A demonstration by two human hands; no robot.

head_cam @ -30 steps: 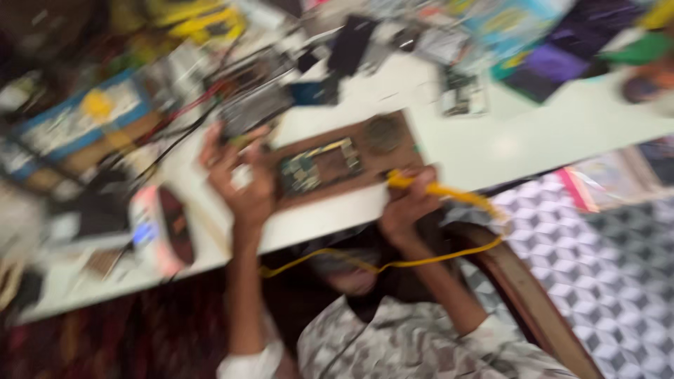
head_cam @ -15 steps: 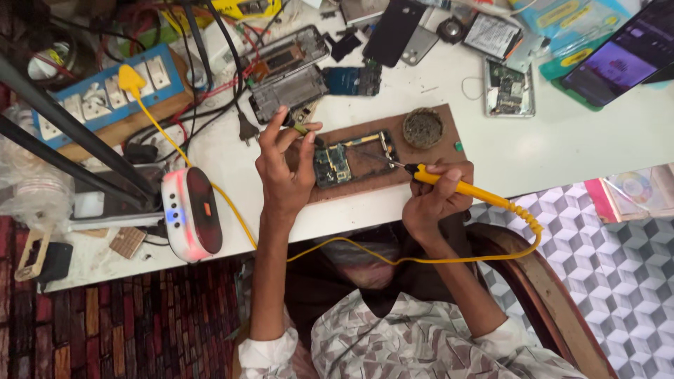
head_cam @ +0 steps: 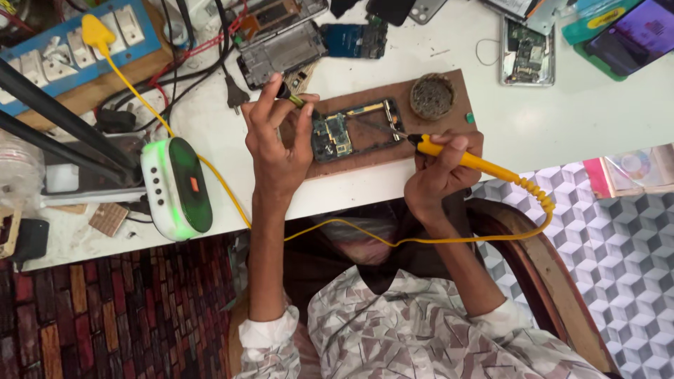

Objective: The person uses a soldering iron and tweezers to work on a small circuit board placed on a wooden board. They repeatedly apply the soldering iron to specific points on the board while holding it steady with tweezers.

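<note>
My right hand (head_cam: pixel 439 175) grips a yellow soldering iron (head_cam: pixel 469 160); its tip rests at the right end of an opened phone circuit board (head_cam: pixel 351 130). The board lies on a brown wooden work board (head_cam: pixel 393 151) on the white table (head_cam: pixel 562 119). My left hand (head_cam: pixel 277 140) pinches a thin dark-handled tool (head_cam: pixel 295 98) just left of the circuit board, its point angled toward the board. A round tin of metal wool (head_cam: pixel 432 95) sits on the wooden board's far right corner.
A white-and-green device with a dark oval face (head_cam: pixel 177 188) stands at the left table edge. A blue switch board with a yellow plug (head_cam: pixel 95 31), black cables, phone frames (head_cam: pixel 281 49) and more phone parts (head_cam: pixel 528 52) crowd the far side. The iron's yellow cord (head_cam: pixel 533 210) loops over a chair arm.
The view has steadied and drawn closer. My left hand now pinches the thin tool beside the circuit board. My right hand keeps the iron's tip at the board's right end.
</note>
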